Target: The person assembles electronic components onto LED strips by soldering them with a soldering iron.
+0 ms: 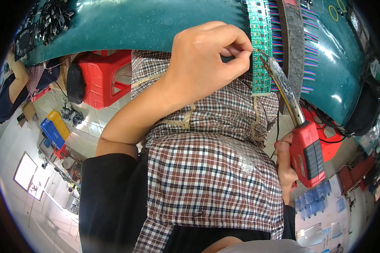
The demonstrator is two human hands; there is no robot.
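Note:
My left hand (209, 55) is closed in a pinch at the left edge of a long green circuit board strip (261, 82). Whatever lies between its thumb and fingertips is too small or hidden to make out. Lower right, my right hand (285, 166) grips a red and black soldering gun (307, 152). The metal barrel slants up and left, and its tip meets the board or hovers just over it, close to my left fingertips. Many small dark and gold parts cover the strip. Thin multicoloured wires (310, 60) fan out on its right side.
A dark, worn bar (294, 55) lies across the wires beside the strip, on a green tabletop (152, 26). Black cables (54, 19) are heaped at the far left. Red plastic stools (99, 78) stand below the table edge. At the left, another person's arm (19, 78) shows.

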